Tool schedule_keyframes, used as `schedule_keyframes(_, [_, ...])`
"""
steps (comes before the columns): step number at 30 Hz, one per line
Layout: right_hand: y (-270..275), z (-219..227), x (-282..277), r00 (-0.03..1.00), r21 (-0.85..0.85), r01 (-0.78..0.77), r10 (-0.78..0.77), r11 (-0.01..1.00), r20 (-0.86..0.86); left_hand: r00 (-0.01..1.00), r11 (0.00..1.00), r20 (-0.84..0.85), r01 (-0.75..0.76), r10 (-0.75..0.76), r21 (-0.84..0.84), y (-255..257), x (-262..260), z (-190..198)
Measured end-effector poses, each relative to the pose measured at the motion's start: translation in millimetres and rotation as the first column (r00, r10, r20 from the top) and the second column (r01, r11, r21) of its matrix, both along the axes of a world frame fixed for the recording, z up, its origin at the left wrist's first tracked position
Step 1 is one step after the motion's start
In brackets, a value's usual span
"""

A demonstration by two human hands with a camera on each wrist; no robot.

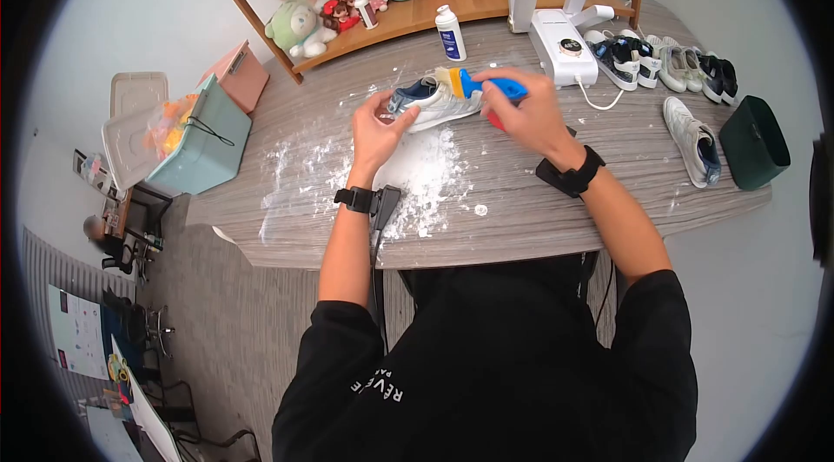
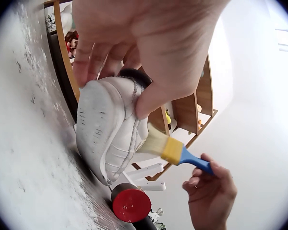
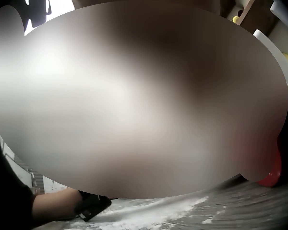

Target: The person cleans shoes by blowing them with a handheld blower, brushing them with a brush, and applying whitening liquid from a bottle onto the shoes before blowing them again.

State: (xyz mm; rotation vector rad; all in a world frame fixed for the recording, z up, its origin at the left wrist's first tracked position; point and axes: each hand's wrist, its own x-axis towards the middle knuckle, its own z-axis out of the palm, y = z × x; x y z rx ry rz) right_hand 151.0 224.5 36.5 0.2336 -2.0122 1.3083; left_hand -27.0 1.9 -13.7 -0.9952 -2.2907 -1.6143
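Note:
A white sneaker (image 1: 449, 109) with a dark blue lining is tilted over the powder-dusted table. My left hand (image 1: 375, 134) grips it by the heel, thumb on one side and fingers on the other; its worn sole (image 2: 93, 125) shows in the left wrist view. My right hand (image 1: 534, 119) holds a flat brush (image 2: 175, 151) by its blue handle. The pale bristles, below a yellow band, touch the sneaker's upper near the opening. Behind the sneaker in the left wrist view lies a dark cylinder with a red round end (image 2: 131, 205). Most of the right wrist view is blurred.
White powder (image 1: 426, 175) is spread on the wood-grain table. At the back stand a white bottle (image 1: 450, 33) and a white device with upright arms (image 1: 563, 47). Several shoes (image 1: 621, 62) and a dark green bin (image 1: 754, 142) are on the right, a light-blue box (image 1: 204, 136) left.

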Motion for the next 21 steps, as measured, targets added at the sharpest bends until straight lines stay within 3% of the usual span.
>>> schedule_keyframes(1, [-1, 3, 2, 0.997, -0.178, -0.061, 0.067, 0.982, 0.026, 1.0, 1.0, -0.013, -0.007, 0.007, -0.022, 0, 1, 0])
schedule_keyframes(5, [-4, -3, -2, 0.983, -0.23, -0.183, 0.185, 0.956, -0.015, 1.0, 0.998, -0.008, 0.006, -0.006, -0.066, 3, 10, 6])
schedule_keyframes(7, [-6, -11, -6, 0.97, -0.175, -0.222, 0.236, 0.959, 0.059, 1.0, 0.997, 0.017, 0.027, -0.026, -0.073, 3, 8, 5])
schedule_keyframes(9, [4, -10, -9, 0.977, -0.172, -0.177, 0.194, 0.969, 0.089, 0.998, 0.996, 0.041, 0.043, -0.04, -0.074, 3, 7, 3])
schedule_keyframes(11, [19, -7, -14, 0.982, -0.322, -0.083, 0.132, 0.943, 0.132, 0.998, 0.996, 0.044, 0.039, -0.035, -0.08, 3, 6, 3])
schedule_keyframes(13, [30, -7, -19, 0.992, -0.327, -0.043, 0.077, 0.944, 0.095, 0.998, 0.993, 0.05, 0.051, -0.046, -0.11, 3, 11, 9])
schedule_keyframes(16, [41, -7, -19, 0.983, -0.145, 0.183, -0.176, 0.972, 0.057, 0.997, 0.989, 0.052, 0.067, -0.061, -0.131, 2, 13, 11])
schedule_keyframes(19, [42, -8, -21, 0.983, -0.223, 0.083, -0.044, 0.971, 0.177, 0.997, 0.987, 0.041, 0.071, -0.065, -0.143, 0, 13, 14])
schedule_keyframes(21, [38, -12, -25, 0.986, -0.299, 0.027, 0.025, 0.954, 0.167, 0.997, 0.984, 0.037, 0.072, -0.067, -0.165, -1, 9, 11])
